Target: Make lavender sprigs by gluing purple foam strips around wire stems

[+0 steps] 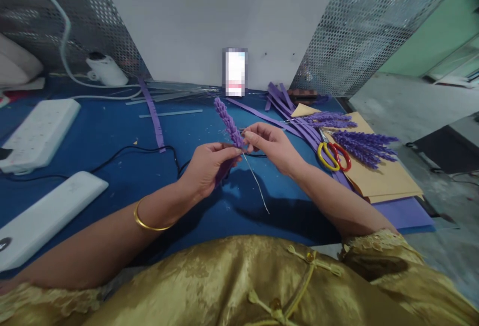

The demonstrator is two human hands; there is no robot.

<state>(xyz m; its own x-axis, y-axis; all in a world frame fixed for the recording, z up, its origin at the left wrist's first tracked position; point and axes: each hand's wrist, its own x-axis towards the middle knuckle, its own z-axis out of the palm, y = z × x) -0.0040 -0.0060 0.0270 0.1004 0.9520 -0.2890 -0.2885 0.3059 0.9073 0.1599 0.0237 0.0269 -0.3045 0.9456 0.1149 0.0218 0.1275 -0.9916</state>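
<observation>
Left grip [207,166] pinches a bumpy, tapering purple spike [228,122] above thin wire [256,181]; right grip [271,146] just beside, hold unclear.

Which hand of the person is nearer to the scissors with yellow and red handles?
The right hand. It is to the left of the scissors; the left hand is farther left, beyond the right hand.

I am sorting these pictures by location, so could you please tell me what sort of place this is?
Probably a small craft workspace: a purple flower spike is held above a blue tabletop, with scissors and a bundle of purple strips on the right.
</observation>
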